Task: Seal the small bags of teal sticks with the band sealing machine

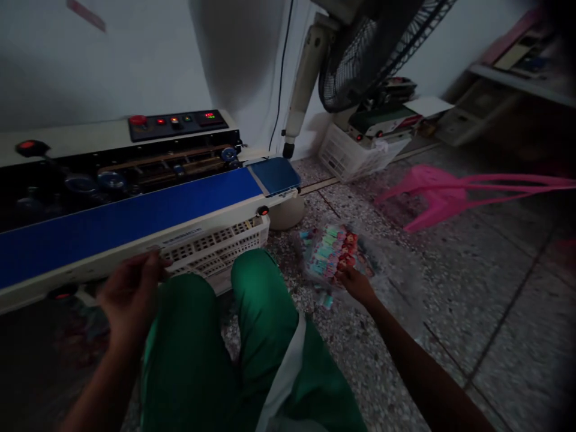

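My left hand point(135, 294) is raised in front of the sealing machine's near edge, its thumb and fingers pinched together. Whatever it may hold is too dark and blurred to make out. On the right, my right hand point(359, 285) reaches down to the floor, with its fingers closed at the near edge of a pile of small colourful packets point(330, 249). The packets, teal, pink and red, lie on a clear plastic bag point(382, 264). A loose teal packet point(327, 300) rests on the floor beside it.
The band sealing machine, with a blue conveyor belt point(135, 210) and lit control panel point(177, 124), spans the left. Under it stands a white plastic basket point(220, 243). A fan point(355, 66), a second white crate point(348, 153) and a pink plastic stool point(436, 192) are farther right.
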A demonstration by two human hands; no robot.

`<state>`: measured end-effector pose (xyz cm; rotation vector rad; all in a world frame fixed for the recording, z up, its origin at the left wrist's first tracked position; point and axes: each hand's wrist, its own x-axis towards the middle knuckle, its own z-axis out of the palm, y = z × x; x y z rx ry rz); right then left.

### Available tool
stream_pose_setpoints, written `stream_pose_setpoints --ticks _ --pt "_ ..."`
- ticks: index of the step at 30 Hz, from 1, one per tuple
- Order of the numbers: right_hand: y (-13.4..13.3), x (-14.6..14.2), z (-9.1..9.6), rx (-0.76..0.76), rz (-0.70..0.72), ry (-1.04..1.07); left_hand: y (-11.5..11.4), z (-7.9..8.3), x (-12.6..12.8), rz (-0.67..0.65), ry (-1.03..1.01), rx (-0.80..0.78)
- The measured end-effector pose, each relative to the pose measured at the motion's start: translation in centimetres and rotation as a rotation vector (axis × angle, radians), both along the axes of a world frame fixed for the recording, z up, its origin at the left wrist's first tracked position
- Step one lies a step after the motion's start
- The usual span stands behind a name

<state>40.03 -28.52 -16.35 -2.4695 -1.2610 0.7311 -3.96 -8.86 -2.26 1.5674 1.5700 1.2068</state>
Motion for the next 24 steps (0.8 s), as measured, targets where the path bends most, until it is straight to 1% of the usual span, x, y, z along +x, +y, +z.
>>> stream_pose_setpoints --ticks 2,3,5,7,11,15,19,24 --pt "1.1 1.4 -0.4 -0.023 0.007 -0.063 0.6 0.0 2.6 -0.087 0.005 -0.004" --pt "1.8 2.1 -0.6 -0.039 0.015 -0.089 0.8 -0.2 3.5 -0.16 0.022 -0.056" --pt "3.2 3.3 -1.3 -0.078 0.04 -0.131 1.1 -0.8 4.6 -0.255 0.07 -0.16" --pt "4.6 4.5 -2.1 -0.122 0.076 -0.161 1.2 -1.2 4.8 -0.293 0.126 -0.222" --pt "7.2 6.3 -3.8 -0.214 0.132 -0.214 1.6 -1.5 4.5 -0.286 0.213 -0.241" --pt "8.9 7.0 -5.3 -0.313 0.153 -0.241 1.9 -1.8 4.5 -0.294 0.252 -0.243" --pt "9.2 7.1 -6.2 -0.383 0.179 -0.244 2.1 -1.8 4.8 -0.272 0.278 -0.253" --pt "9.2 8.0 -6.4 -0.435 0.22 -0.18 2.5 -1.8 5.2 -0.27 0.288 -0.269"
